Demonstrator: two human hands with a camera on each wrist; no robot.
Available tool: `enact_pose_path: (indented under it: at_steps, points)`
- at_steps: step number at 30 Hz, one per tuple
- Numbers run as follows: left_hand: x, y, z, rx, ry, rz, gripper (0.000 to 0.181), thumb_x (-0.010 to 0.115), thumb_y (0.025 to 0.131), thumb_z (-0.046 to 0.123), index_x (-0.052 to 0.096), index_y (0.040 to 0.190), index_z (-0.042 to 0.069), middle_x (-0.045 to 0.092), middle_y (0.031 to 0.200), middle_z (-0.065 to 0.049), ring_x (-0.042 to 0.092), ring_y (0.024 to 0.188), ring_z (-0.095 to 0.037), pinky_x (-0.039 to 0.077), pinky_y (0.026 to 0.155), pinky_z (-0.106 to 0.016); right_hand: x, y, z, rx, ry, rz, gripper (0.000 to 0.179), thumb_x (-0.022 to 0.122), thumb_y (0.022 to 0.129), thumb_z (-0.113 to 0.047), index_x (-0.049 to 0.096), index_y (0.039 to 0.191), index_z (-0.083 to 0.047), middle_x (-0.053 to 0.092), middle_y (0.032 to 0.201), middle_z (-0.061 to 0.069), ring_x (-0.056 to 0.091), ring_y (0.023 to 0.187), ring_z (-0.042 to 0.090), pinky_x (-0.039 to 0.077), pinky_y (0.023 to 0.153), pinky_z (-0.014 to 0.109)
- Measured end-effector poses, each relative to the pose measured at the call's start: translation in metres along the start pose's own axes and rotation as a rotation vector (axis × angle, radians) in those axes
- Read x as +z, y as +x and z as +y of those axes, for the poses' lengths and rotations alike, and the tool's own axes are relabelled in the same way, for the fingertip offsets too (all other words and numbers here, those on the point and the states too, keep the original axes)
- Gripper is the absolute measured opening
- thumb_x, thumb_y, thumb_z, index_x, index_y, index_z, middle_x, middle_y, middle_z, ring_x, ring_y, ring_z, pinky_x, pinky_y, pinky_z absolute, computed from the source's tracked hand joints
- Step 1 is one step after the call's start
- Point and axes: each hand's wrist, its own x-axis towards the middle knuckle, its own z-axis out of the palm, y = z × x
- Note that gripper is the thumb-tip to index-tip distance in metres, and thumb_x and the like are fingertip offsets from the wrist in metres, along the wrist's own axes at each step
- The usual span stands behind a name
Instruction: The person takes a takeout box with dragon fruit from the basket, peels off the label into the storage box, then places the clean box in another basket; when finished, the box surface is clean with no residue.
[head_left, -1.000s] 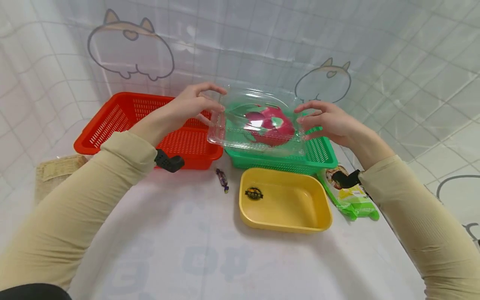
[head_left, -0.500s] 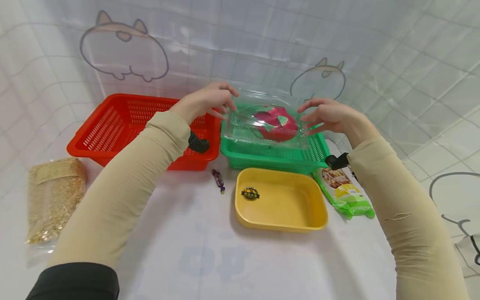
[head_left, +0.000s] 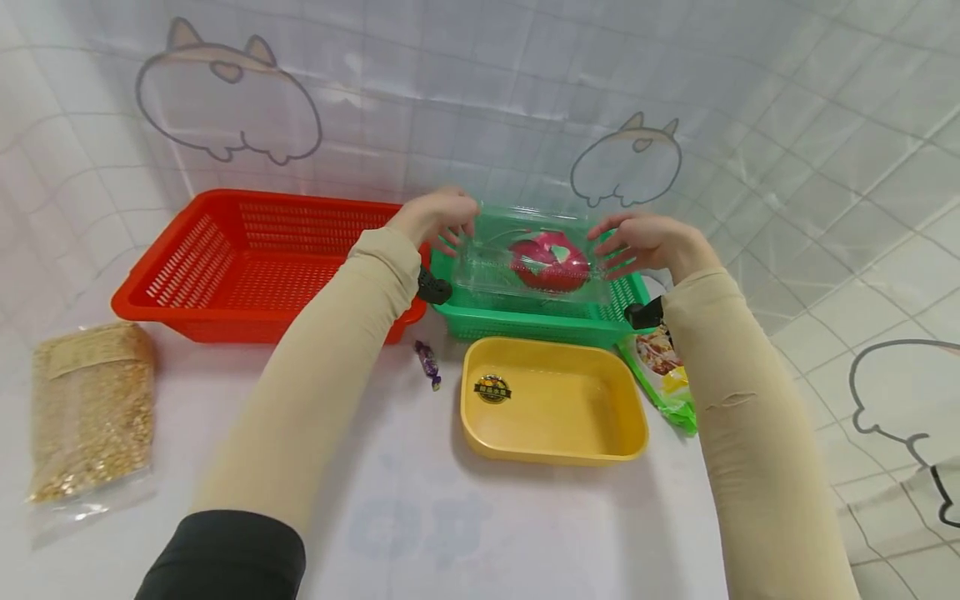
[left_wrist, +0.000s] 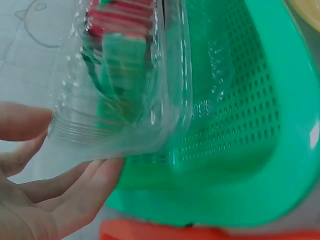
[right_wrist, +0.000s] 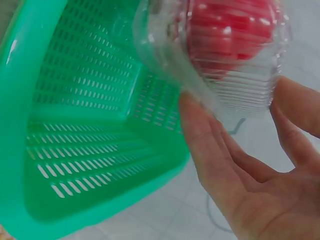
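Observation:
A clear plastic clamshell box [head_left: 491, 273] with a shiny pink-red item [head_left: 551, 262] inside it is over the green basket [head_left: 525, 321]. My left hand [head_left: 442, 221] grips the box's left end; in the left wrist view the thumb and fingertips [left_wrist: 107, 172] pinch its ridged corner. At the opposite end my right hand [head_left: 648, 240] holds the box between thumb and fingers, as the right wrist view shows. Green patches show beside the red of the item in the left wrist view. Below the box, the green basket's perforated wall [right_wrist: 85, 165] is visible.
A red basket [head_left: 180, 312] stands left of the green one. In front are a yellow tub [head_left: 555, 456] and a small purple-wrapped candy [head_left: 427, 364]. A bag of grains [head_left: 93, 417] lies far left, and a green packet [head_left: 660, 375] lies partly behind the right sleeve.
Both hands have lowered the clear box toward the green basket. The view has shifted so the tabletop things sit further left, and the bag of grains has come into fuller view.

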Motion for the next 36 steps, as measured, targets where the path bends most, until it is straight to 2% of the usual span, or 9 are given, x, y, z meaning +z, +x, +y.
enact_pose_path:
  at_steps: [1,4,7,10,13,19,25,30,36]
  points:
    - [0.001,0.001,0.000,-0.011,-0.003,-0.003,0.021,0.038,0.103,0.013,0.052,0.095,-0.002,0.043,0.144,-0.019,0.051,0.118,-0.034,0.052,0.098,-0.046,0.000,0.001,0.002,0.005,0.007,-0.003,0.038,0.044,0.105,-0.005,0.040,0.142,-0.004,0.045,0.130,0.014,0.054,0.110,0.035,0.048,0.105,0.052]
    - [0.002,0.005,0.000,-0.051,-0.025,-0.011,0.027,0.039,0.102,0.009,0.055,0.119,-0.004,0.033,0.156,-0.019,0.045,0.134,-0.038,0.051,0.102,-0.046,0.000,0.004,0.009,0.003,0.027,-0.004,0.039,0.043,0.105,-0.004,0.038,0.143,-0.004,0.042,0.134,0.017,0.054,0.109,0.035,0.045,0.107,0.054]
    - [0.003,0.009,-0.001,-0.084,-0.051,-0.021,0.047,0.041,0.099,0.005,0.040,0.146,-0.001,0.028,0.159,-0.021,0.040,0.140,-0.039,0.049,0.104,-0.047,0.002,0.006,0.015,-0.003,0.055,-0.009,0.047,0.043,0.104,-0.001,0.033,0.149,-0.007,0.037,0.143,0.021,0.052,0.113,0.037,0.043,0.109,0.056]
    - [0.004,0.012,-0.004,-0.105,-0.075,-0.035,0.061,0.044,0.099,0.005,0.024,0.157,0.007,0.026,0.160,-0.021,0.039,0.141,-0.038,0.049,0.104,-0.047,0.004,0.008,0.020,-0.011,0.063,-0.019,0.060,0.042,0.103,0.001,0.023,0.157,-0.013,0.030,0.152,0.026,0.047,0.124,0.042,0.042,0.109,0.057]
    - [0.004,0.013,-0.008,-0.126,-0.096,-0.042,0.068,0.046,0.100,0.007,0.014,0.160,0.011,0.026,0.160,-0.020,0.039,0.141,-0.037,0.049,0.104,-0.046,0.007,0.010,0.022,-0.016,0.064,-0.023,0.068,0.042,0.102,0.002,0.013,0.161,-0.017,0.025,0.156,0.029,0.040,0.134,0.046,0.040,0.110,0.058]
    - [0.005,0.014,-0.013,-0.139,-0.118,-0.041,0.063,0.047,0.101,0.008,0.020,0.158,0.009,0.026,0.160,-0.020,0.038,0.141,-0.035,0.049,0.104,-0.045,0.010,0.013,0.023,-0.019,0.083,0.003,0.070,0.042,0.103,0.001,0.009,0.161,-0.016,0.023,0.158,0.029,0.035,0.138,0.048,0.037,0.112,0.058]
    - [0.009,0.013,-0.015,-0.123,-0.132,-0.018,0.072,0.049,0.100,0.005,0.010,0.160,0.012,0.028,0.158,-0.018,0.040,0.139,-0.036,0.050,0.103,-0.045,0.014,0.015,0.024,-0.018,0.093,0.048,0.069,0.044,0.102,0.003,0.010,0.160,-0.008,0.022,0.160,0.027,0.036,0.138,0.046,0.037,0.113,0.057]
    - [0.013,0.013,-0.018,-0.112,-0.143,0.008,0.066,0.049,0.100,0.004,0.018,0.158,0.009,0.030,0.156,-0.016,0.042,0.137,-0.036,0.050,0.104,-0.046,0.016,0.016,0.025,-0.013,0.097,0.058,0.065,0.045,0.102,0.001,0.014,0.159,-0.003,0.023,0.160,0.027,0.035,0.140,0.046,0.036,0.114,0.056]
    - [0.014,0.016,-0.019,-0.107,-0.112,0.005,0.070,0.049,0.099,0.001,0.014,0.158,0.007,0.029,0.156,-0.018,0.042,0.137,-0.038,0.050,0.104,-0.047,0.019,0.018,0.025,0.012,0.131,0.062,0.062,0.044,0.103,-0.001,0.014,0.158,-0.001,0.022,0.161,0.026,0.032,0.142,0.047,0.034,0.115,0.056]
